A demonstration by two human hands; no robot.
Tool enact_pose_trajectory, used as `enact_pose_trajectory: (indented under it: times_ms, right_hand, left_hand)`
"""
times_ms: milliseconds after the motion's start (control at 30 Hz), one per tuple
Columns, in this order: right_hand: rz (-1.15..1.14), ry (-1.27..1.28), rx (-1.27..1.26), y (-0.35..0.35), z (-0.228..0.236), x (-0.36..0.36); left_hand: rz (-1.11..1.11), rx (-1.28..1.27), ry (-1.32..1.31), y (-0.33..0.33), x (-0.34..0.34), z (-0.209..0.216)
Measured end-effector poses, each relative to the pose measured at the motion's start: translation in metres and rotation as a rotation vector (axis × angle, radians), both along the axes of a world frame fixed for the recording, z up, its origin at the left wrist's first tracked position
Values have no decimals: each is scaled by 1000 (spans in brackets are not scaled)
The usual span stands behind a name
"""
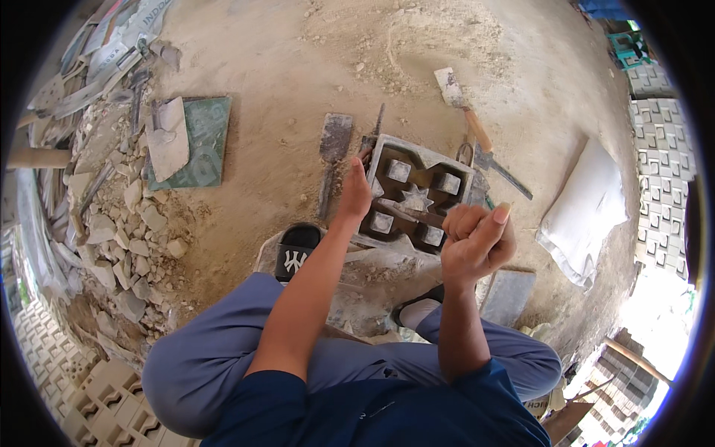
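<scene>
Crouching over the sandy ground, you have a square grey mould [417, 195] set just in front of your knees, its dark cavity holding four small square blocks at the corners and a star shape in the middle. Your left hand [355, 195] rests against the mould's left wall, fingers pressed together and pointing away from you; whether it grips anything there cannot be told. Your right hand [477, 237] is curled into a fist, thumb up, clamped on a slim rod-like tool [408, 214] that reaches leftward across the mould's near half. The two hands sit apart, one at each side of the mould.

Just left of the mould a flat trowel [333, 149] lies on the dirt. Beyond the mould's far right corner lies a scraper with a wooden handle [463, 106]. A white sack [587, 210] rests well to your right, and a green tile [199, 141] sits well to your left beside a heap of broken rubble [123, 238]. A black sandal [298, 252] shows beneath your left forearm.
</scene>
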State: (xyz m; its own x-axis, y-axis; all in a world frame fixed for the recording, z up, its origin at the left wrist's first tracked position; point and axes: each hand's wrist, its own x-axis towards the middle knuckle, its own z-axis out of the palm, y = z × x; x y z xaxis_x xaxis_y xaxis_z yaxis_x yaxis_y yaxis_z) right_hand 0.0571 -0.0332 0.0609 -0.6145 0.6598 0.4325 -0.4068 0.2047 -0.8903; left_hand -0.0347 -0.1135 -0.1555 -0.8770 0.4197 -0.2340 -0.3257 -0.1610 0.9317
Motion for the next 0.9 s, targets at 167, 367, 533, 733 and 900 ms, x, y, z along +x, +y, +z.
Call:
enact_pose_trajectory:
  times_ms: [167,367,533,733,900]
  right_hand:
    - [22,113,55,-4,-27,14]
    - [303,148,109,-12,-23,19]
    - [167,-103,319,-10,-41,8]
    - [81,-139,468,-11,-50,5]
    - [376,-403,389,26,-21,0]
  left_hand:
    - [16,66,-22,-1,-2,1]
    - [44,104,-2,0,-7,-1]
    - [62,87,-36,-4,0,-6]
    - [77,93,61,-4,-1,0]
    - [201,-257,849,-35,13,30]
